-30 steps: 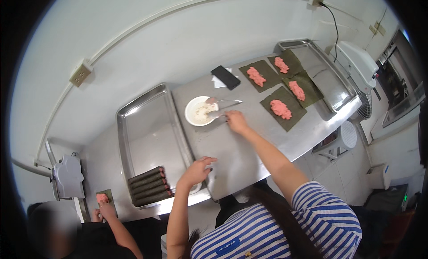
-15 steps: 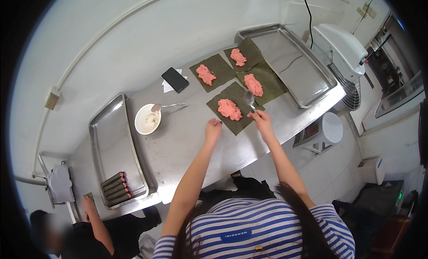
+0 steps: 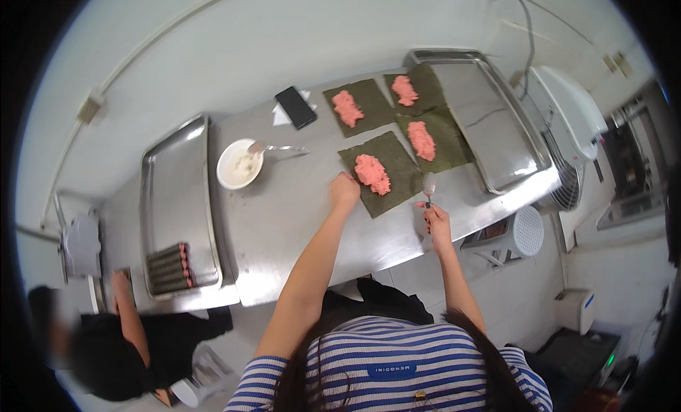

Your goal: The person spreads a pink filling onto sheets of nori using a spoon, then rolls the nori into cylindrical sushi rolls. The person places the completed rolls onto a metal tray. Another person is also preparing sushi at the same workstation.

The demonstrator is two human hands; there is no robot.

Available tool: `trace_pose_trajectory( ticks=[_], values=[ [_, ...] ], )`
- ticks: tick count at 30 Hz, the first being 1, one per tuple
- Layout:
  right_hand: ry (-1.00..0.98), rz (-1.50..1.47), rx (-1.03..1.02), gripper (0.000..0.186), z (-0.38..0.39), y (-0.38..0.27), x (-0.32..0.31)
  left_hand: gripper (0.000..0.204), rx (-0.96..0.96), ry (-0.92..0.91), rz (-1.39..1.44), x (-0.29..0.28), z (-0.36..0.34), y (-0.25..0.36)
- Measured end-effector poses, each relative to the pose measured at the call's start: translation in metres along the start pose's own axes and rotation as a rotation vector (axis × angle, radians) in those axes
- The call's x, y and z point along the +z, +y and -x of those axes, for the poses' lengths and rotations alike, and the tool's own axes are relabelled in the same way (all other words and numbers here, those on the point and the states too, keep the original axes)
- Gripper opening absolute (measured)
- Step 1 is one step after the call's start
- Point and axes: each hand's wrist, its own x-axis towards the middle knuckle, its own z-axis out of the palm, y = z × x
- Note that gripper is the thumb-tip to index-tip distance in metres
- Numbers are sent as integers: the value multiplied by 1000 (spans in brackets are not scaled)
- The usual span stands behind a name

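Observation:
My right hand (image 3: 436, 224) grips the handle of a metal spoon (image 3: 429, 187), its bowl raised by the right corner of the nearest dark green seaweed sheet (image 3: 403, 178). On that sheet lies a lump of pink paste (image 3: 372, 174). My left hand (image 3: 345, 191) is closed at the sheet's left edge; whether its fingertips pinch anything is hidden. Behind are further seaweed sheets, each with pink paste: one at the back left (image 3: 369, 103), one at the back right (image 3: 429, 86) and one on the right (image 3: 454, 146).
A white bowl (image 3: 225, 164) with pale contents has a spatula-like utensil (image 3: 284, 149) across its rim. A phone (image 3: 296, 107) lies on paper behind. The left tray (image 3: 177, 199) holds several seaweed rolls (image 3: 170, 269); another tray (image 3: 496, 121) stands right. A co-worker's hand (image 3: 122, 290) is far left.
My right hand and the spoon have drawn back from the paste toward the table's front edge. My left hand has come up against the sheet's left edge. The whole view has shifted and turned slightly.

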Motion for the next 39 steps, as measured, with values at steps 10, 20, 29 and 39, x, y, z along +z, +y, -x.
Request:
trace_pose_trajectory(
  ticks=[10, 20, 29, 39],
  values=[
    [-440, 594, -364, 30, 10, -35, 130, 11, -312, 33, 424, -149, 74, -150],
    [-812, 1263, -1390, 27, 57, -64, 291, 12, -315, 54, 618, -213, 107, -213],
    [-727, 1511, -1219, 12, 54, -59, 325, 13, -232, 56, 560, -199, 105, -218],
    [-666, 1312, -738, 26, 33, -62, 352, 17, -251, 45, 505, -205, 103, -225]
  ],
)
